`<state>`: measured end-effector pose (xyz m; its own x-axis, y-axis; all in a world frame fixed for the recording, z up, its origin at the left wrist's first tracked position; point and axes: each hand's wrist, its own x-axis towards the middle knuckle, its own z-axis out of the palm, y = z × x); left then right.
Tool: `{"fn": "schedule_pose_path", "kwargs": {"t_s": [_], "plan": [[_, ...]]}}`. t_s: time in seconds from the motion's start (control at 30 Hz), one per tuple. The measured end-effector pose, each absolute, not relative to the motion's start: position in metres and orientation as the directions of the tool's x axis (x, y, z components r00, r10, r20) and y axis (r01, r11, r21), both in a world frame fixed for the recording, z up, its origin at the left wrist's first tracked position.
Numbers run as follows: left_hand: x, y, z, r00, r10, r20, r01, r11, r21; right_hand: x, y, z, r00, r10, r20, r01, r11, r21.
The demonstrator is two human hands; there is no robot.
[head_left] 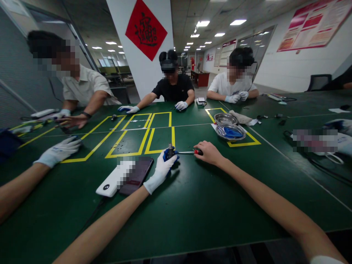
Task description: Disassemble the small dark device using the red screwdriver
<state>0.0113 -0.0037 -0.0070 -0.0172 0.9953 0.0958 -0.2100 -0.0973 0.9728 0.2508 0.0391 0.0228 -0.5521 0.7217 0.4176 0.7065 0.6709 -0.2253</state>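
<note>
Metal cylinder (170,149): upright on green bench (209,205), beside yellow tape boxes (150,141).
Left hand (162,169): gloved fingers wrapped round cylinder.
Right hand (210,153): bare fingers pinching screwdriver (189,152).
Room: ceiling-lit office, red poster (145,29) on pillar (143,77).

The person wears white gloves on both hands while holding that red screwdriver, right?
Not quite. Only the left hand, gripping a dark part, wears a white glove; the right hand, holding the red screwdriver, is bare, as the head view shows.
</note>
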Motion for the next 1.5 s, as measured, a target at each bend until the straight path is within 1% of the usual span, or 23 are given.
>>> {"fn": "schedule_pose_path", "kwargs": {"t_s": [0.1,0.17,0.2,0.3,0.4,0.47,0.53,0.63,0.73,0.8,0.9,0.97,1.03,1.1,1.23,1.37,1.5], "plan": [[0.008,0.0,-0.009,-0.117,0.981,0.156,-0.09,-0.167,0.982,0.263,0.046,0.023,-0.645,0.7,0.306,0.674,0.71,-0.205],[0.006,0.003,-0.011,-0.147,0.973,0.179,-0.045,-0.187,0.981,0.267,0.046,0.024,-0.64,0.707,0.301,0.666,0.706,-0.242],[0.005,0.004,-0.012,-0.153,0.97,0.186,-0.034,-0.194,0.981,0.268,0.047,0.025,-0.617,0.725,0.307,0.669,0.688,-0.28],[0.003,0.006,-0.013,-0.156,0.965,0.209,-0.013,-0.213,0.977,0.272,0.048,0.031,-0.514,0.796,0.32,0.647,0.604,-0.465],[0.003,0.006,-0.014,-0.169,0.958,0.23,0.003,-0.233,0.972,0.274,0.049,0.038,-0.429,0.843,0.323,0.509,0.521,-0.685],[0.003,0.007,-0.014,-0.179,0.954,0.24,0.007,-0.242,0.97,0.274,0.049,0.042,-0.435,0.854,0.285,0.398,0.466,-0.79],[0.003,0.007,-0.015,-0.188,0.95,0.248,0.004,-0.252,0.968,0.272,0.046,0.046,-0.484,0.844,0.23,0.328,0.419,-0.846],[0.004,0.009,-0.016,-0.186,0.948,0.26,0.006,-0.263,0.965,0.268,0.042,0.049,-0.582,0.795,0.171,0.298,0.404,-0.865],[0.004,0.008,-0.016,-0.173,0.943,0.283,0.03,-0.282,0.959,0.264,0.037,0.053,-0.663,0.738,0.128,0.311,0.426,-0.849],[0.004,0.007,-0.014,-0.157,0.941,0.299,0.041,-0.297,0.954,0.263,0.034,0.057,-0.686,0.723,0.083,0.324,0.405,-0.855],[0.004,0.006,-0.012,-0.15,0.941,0.303,0.039,-0.301,0.953,0.262,0.03,0.062,-0.691,0.722,-0.03,0.319,0.267,-0.909],[0.004,0.006,-0.012,-0.167,0.942,0.292,0.032,-0.291,0.956,0.263,0.029,0.063,-0.66,0.747,-0.082,0.308,0.169,-0.936],[0.004,0.006,-0.012,-0.183,0.942,0.282,0.023,-0.283,0.959,0.264,0.03,0.062,-0.599,0.797,-0.078,0.29,0.125,-0.949],[0.004,0.006,-0.012,-0.192,0.941,0.28,0.012,-0.283,0.959,0.266,0.032,0.062,-0.554,0.832,-0.043,0.255,0.121,-0.959],[0.005,0.006,-0.012,-0.203,0.937,0.285,0.003,-0.291,0.957,0.267,0.032,0.068,-0.553,0.833,0.007,0.192,0.135,-0.972],[0.004,0.005,-0.012,-0.171,0.943,0.286,0.027,-0.286,0.958,0.261,0.027,0.075,-0.533,0.846,0.022,0.232,0.171,-0.958],[0.003,0.005,-0.012,-0.165,0.943,0.289,0.046,-0.286,0.957,0.261,0.018,0.065,-0.402,0.915,0.039,0.233,0.143,-0.962]]}}
